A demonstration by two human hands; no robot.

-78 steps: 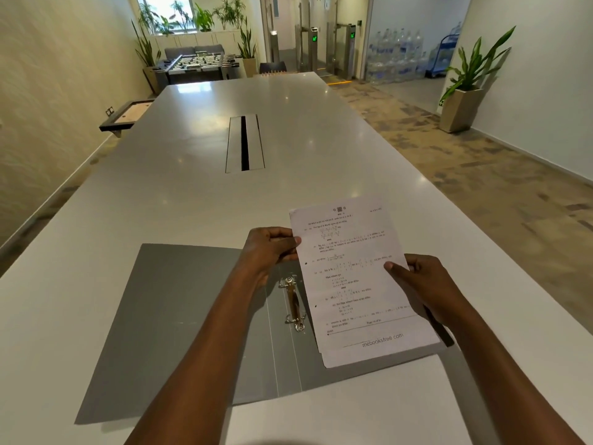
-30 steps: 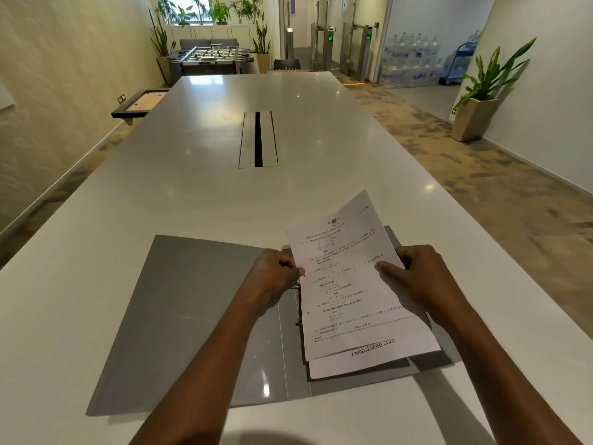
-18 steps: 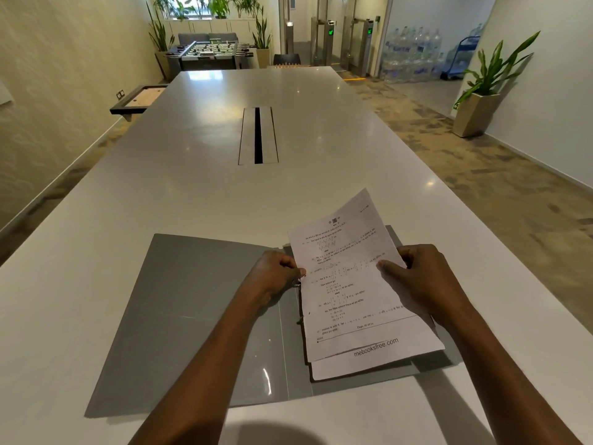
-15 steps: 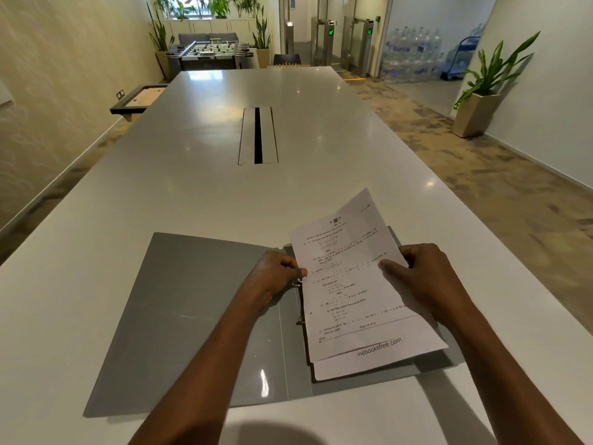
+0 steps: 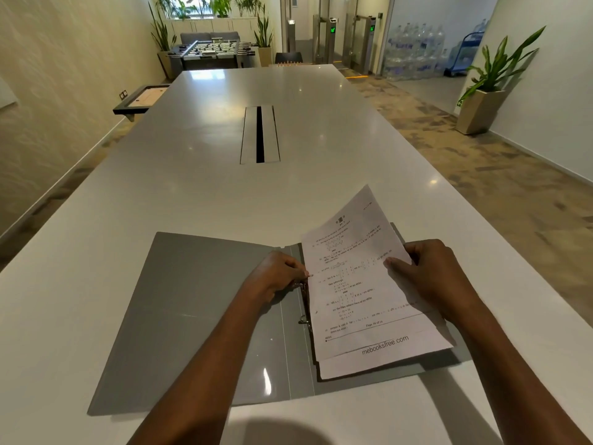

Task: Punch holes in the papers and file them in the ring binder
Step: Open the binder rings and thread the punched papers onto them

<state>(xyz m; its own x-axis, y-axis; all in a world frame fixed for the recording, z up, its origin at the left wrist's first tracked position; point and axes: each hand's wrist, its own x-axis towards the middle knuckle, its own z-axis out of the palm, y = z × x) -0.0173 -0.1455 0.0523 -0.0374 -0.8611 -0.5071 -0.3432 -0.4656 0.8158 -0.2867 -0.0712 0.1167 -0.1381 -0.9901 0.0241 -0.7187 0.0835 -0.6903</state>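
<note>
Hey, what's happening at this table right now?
A person is filing a printed white sheet of paper into an open grey ring binder lying flat on the long white table. The left hand pinches the sheet's left edge at the metal rings, while the right hand holds its right edge. Another white sheet lies underneath.

The printed sheet (image 5: 362,284) at lower right of the frame reads "mebooksfree.com" along its bottom margin, with "Page 10 of 14" just above; its remaining print is too small to read.
</note>
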